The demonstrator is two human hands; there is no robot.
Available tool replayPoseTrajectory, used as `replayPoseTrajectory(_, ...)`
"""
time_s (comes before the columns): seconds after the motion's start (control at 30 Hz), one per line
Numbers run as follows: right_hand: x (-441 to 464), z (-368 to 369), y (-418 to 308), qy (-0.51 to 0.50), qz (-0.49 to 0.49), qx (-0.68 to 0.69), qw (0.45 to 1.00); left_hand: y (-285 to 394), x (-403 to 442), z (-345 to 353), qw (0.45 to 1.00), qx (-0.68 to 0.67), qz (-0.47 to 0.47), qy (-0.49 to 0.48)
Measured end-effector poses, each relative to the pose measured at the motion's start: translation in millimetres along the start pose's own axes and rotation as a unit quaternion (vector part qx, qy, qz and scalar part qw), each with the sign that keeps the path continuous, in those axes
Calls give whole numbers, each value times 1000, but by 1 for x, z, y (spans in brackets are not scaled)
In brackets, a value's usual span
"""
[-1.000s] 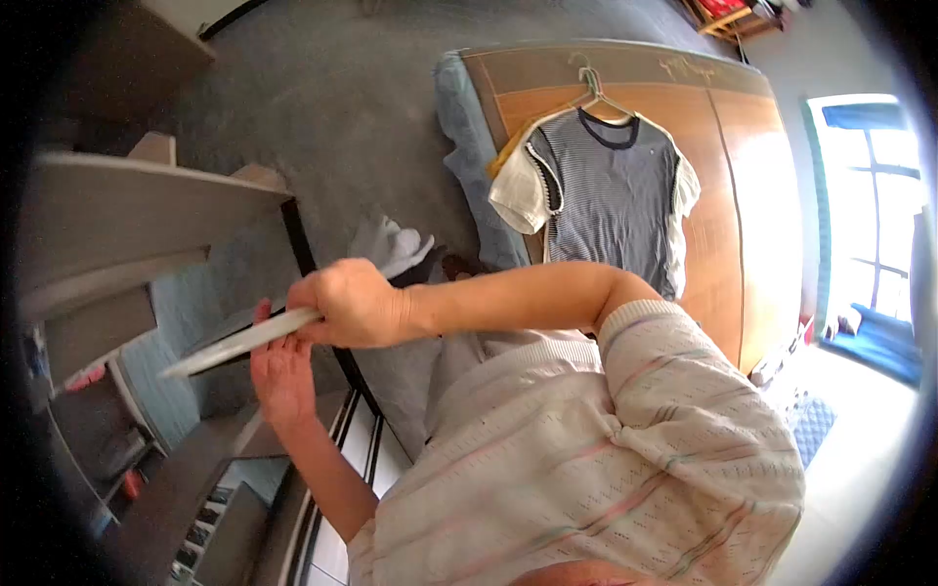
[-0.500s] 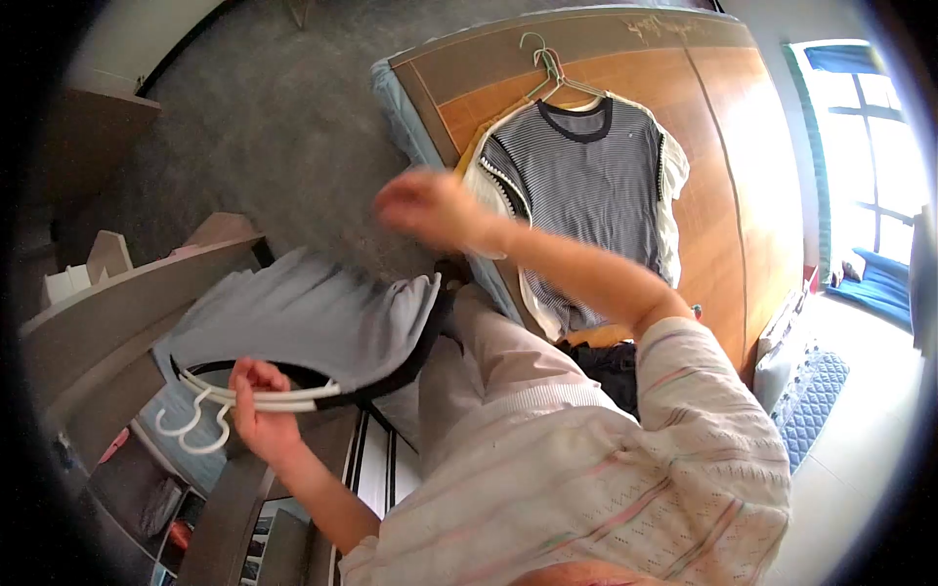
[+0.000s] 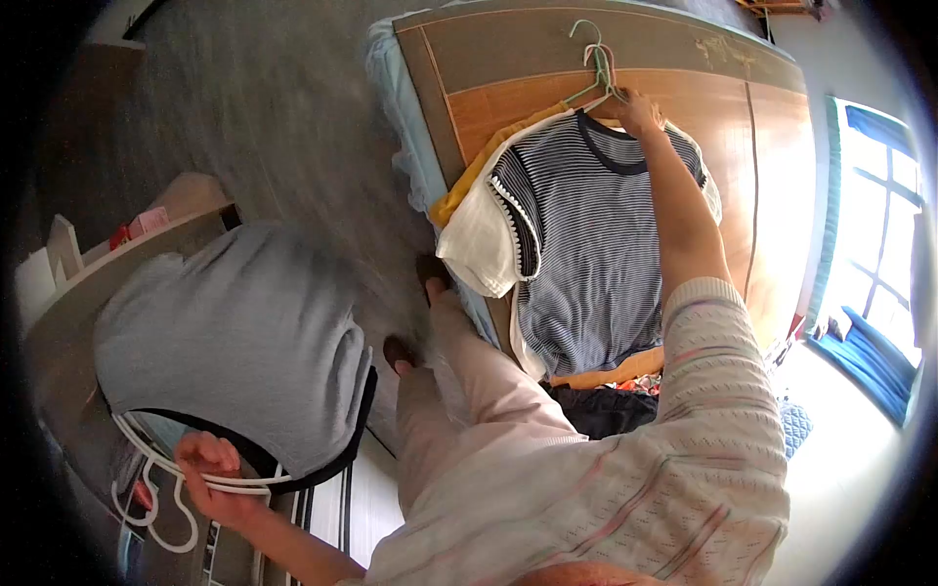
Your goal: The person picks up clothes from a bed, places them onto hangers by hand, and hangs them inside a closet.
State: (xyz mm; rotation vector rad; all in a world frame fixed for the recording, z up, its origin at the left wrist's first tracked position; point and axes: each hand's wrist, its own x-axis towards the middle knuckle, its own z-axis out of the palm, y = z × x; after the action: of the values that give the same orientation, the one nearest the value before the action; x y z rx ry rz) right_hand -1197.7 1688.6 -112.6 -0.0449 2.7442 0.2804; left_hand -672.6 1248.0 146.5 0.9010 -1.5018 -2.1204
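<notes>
At the lower left, my left hand [image 3: 217, 483] is closed around white hangers [image 3: 176, 518], their hooks pointing down. From these hangers spreads a grey shirt [image 3: 234, 322] with a black edge, and a black garment shows beneath it. My right hand [image 3: 640, 114] grips a hanger [image 3: 608, 83] at the neck of a black-and-white striped shirt [image 3: 596, 234]; its fingertips are partly hidden. This shirt lies over cream [image 3: 479, 239] and mustard [image 3: 459, 190] garments, with several hanger hooks bunched above their collars.
Under the shirts is a wooden panel [image 3: 782, 176] with a light blue cloth [image 3: 401, 107] along its side. A dark garment [image 3: 601, 410] lies at its near end. Shelving [image 3: 68, 313] stands at left, a bright window [image 3: 874, 215] at right. Grey floor [image 3: 293, 127] lies between.
My right hand has swung from above the floor over to the striped shirt's hanger and taken hold there. My left hand, with the grey shirt, has moved down and left. The striped shirt's collar is lifted.
</notes>
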Motion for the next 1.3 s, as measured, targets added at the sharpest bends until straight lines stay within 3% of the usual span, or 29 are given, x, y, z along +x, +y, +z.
replayPoseTrajectory(0.2, 18, 3, 9, -15, -39, -60, 997, 0, 4, 2, 999, -35, -10, 36)
replayPoseTrajectory(0.27, 12, -8, 17, -45, -58, 1, 997, 2, 3, -1, 997, -71, -11, 30)
replayPoseTrajectory(0.37, -2, -23, 46, -55, -136, 44, 988, -2, -3, -15, 998, 29, 33, 45)
replayPoseTrajectory(0.4, -5, -22, 61, -45, -169, 59, 983, 1, -3, -21, 1000, -20, 13, 4)
replayPoseTrajectory(0.43, -10, -22, 66, -37, -207, 75, 975, -2, -8, -25, 999, -21, 23, 40)
replayPoseTrajectory(0.53, -61, -58, 72, -71, -258, 141, 953, 9, -17, -38, 994, -106, 18, 28)
replayPoseTrajectory(0.57, -107, -97, 39, -78, -171, 35, 981, 14, -24, -38, 990, -129, 13, 46)
replayPoseTrajectory(0.67, -178, -127, 38, -52, -268, 154, 949, 33, -47, -55, 991, -100, 57, 61)
replayPoseTrajectory(0.77, -268, -174, 3, -168, -148, 162, 961, 42, -70, -73, 988, -119, 88, 43)
replayPoseTrajectory(0.9, -390, -191, -26, -180, -299, 304, 886, 40, -135, -120, 981, -118, 140, 58)
replayPoseTrajectory(0.93, -309, -192, -31, -222, -323, 344, 853, 29, -75, -61, 983, -110, 115, 92)
replayPoseTrajectory(1.03, -308, -220, -62, -309, -274, 350, 841, 18, -76, -55, 976, -110, 146, 120)
replayPoseTrajectory(1.13, -327, -245, -101, -344, -302, 316, 831, 18, -89, -64, 966, -73, 148, 200)
replayPoseTrajectory(1.17, -317, -257, -120, -360, -325, 294, 824, 22, -77, -57, 960, -62, 113, 248)
replayPoseTrajectory(1.2, -340, -258, -144, -299, -382, 292, 824, 18, -80, -62, 962, -78, 126, 227)
replayPoseTrajectory(1.23, -347, -261, -165, -360, -360, 304, 805, 17, -80, -63, 958, -29, 82, 275)
replayPoseTrajectory(1.27, -342, -255, -183, -359, -350, 320, 804, 21, -74, -53, 945, -50, 43, 321)
replayPoseTrajectory(1.3, -330, -242, -202, -410, -330, 363, 769, 20, -69, -51, 940, -30, 50, 336)
